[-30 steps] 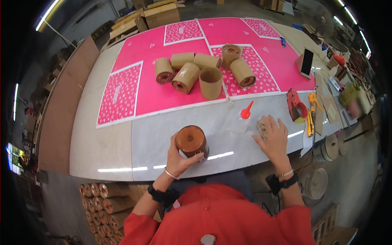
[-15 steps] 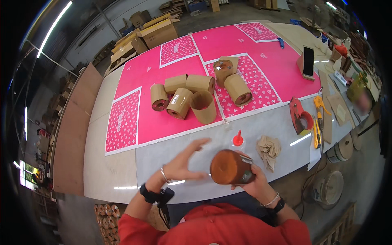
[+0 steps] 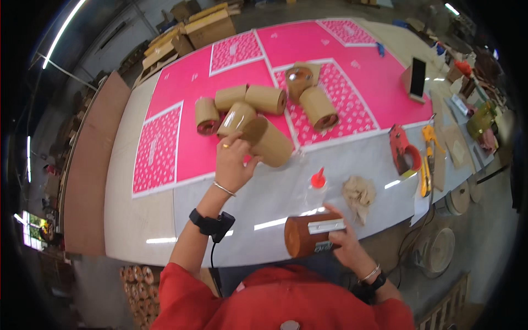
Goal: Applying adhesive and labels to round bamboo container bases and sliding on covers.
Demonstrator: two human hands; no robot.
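Note:
My right hand (image 3: 346,245) is wrapped round a brown, wood-like cylinder (image 3: 308,239) with a silver metal piece and a small label on its side. It lies tilted on its side above the table's near edge. Farther off and to the left, my left hand (image 3: 235,162) grips the rim of an open kraft cardboard tube (image 3: 275,146), which leans over toward me. Beside it is another kraft-wrapped roll (image 3: 239,116). Several more such rolls, like one at the left (image 3: 207,115) and one at the right (image 3: 319,107), lie on the pink printed sheet (image 3: 192,88).
Right of centre stand a clear bottle with a red nozzle cap (image 3: 318,179) and a crumpled beige cloth (image 3: 359,195). Farther right are a red tape dispenser (image 3: 404,151), a yellow cutter (image 3: 425,179) and a propped phone (image 3: 417,80). Cardboard boxes (image 3: 209,27) stand beyond the table.
My left hand has moved away from the cylinder, forward and left, and taken hold of the open tube, which is now tipped. In my right hand the cylinder has turned, showing more of its side.

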